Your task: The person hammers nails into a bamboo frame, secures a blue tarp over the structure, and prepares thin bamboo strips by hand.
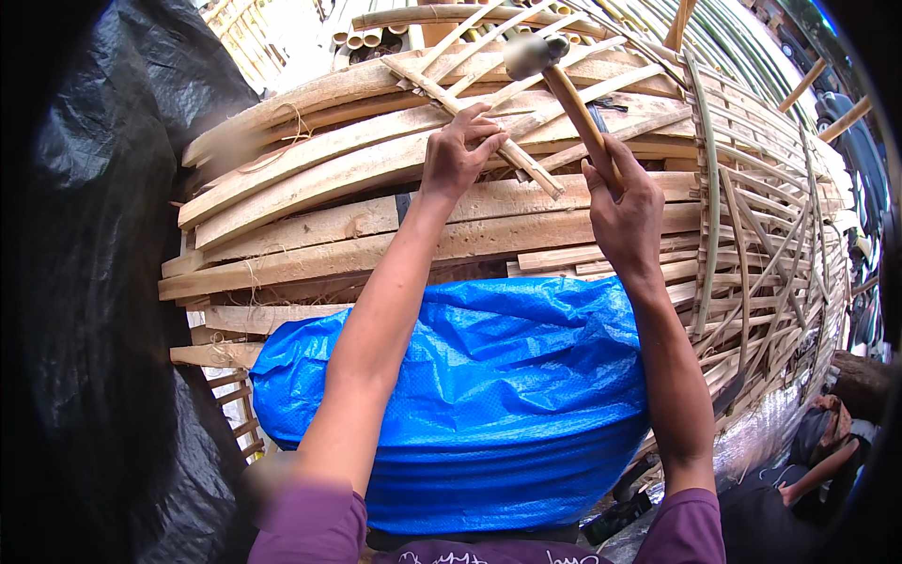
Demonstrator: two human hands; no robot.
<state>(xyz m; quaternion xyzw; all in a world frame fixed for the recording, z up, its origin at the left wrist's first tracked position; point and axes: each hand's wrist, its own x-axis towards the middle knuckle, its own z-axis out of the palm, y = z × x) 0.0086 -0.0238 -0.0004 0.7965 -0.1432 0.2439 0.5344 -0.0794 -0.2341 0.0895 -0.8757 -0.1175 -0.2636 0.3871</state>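
My right hand [628,193] is closed round the wooden handle of a hammer [575,111]. The hammer is raised, its head up and toward the left, above crossed strips. My left hand [462,150] bends its fingers over a narrow bamboo strip [533,169] that slants from upper left to lower right. Whether a nail is also between those fingertips cannot be seen. Thin pale slats [470,42] cross beneath and beyond this strip, forming part of a lattice. Both forearms reach forward over a blue plastic sheet [507,376].
Stacked wooden planks [329,246] lie across the middle. A black plastic sheet [113,282] hangs at the left. Bamboo lattice panels [761,216] fill the right side, with long poles [733,56] behind. Another person's arm [819,473] shows at lower right.
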